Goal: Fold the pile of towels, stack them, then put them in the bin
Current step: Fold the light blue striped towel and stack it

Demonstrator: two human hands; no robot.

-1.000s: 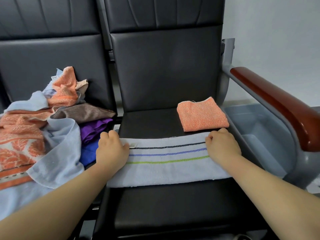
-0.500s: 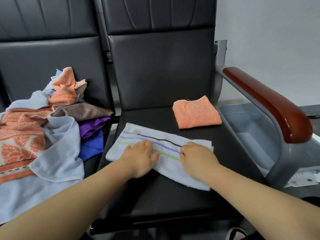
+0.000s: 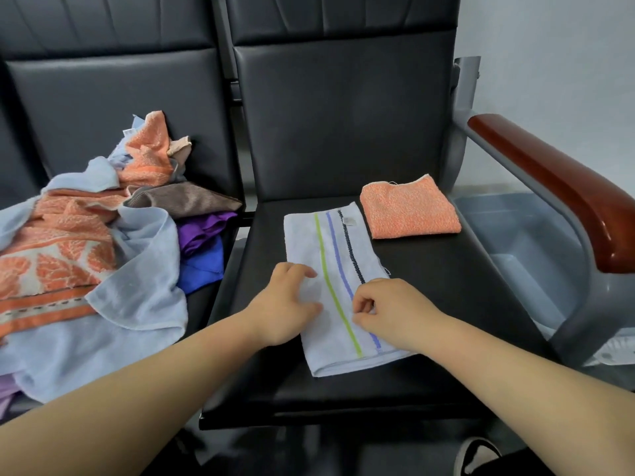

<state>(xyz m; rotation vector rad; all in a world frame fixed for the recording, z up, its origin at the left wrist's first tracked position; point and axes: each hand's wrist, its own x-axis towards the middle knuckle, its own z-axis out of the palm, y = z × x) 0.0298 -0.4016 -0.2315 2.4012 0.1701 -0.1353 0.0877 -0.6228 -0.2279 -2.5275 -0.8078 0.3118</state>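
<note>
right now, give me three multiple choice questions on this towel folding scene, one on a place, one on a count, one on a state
1. Where is the folded orange towel?
A) in the grey bin
B) on the black seat, beside the far end of the striped towel
C) on top of the unfolded pile

2. How many coloured stripes run along the striped towel?
A) two
B) three
C) five

3. What is the right hand doing?
A) resting flat on the armrest
B) lifting the orange towel
C) pinching the striped towel with its fingers

Answers:
1 B, it lies on the seat cushion next to the towel's labelled end.
2 B, one green, one blue, one dark.
3 C, the curled fingers nip the cloth near the blue stripe.
</note>
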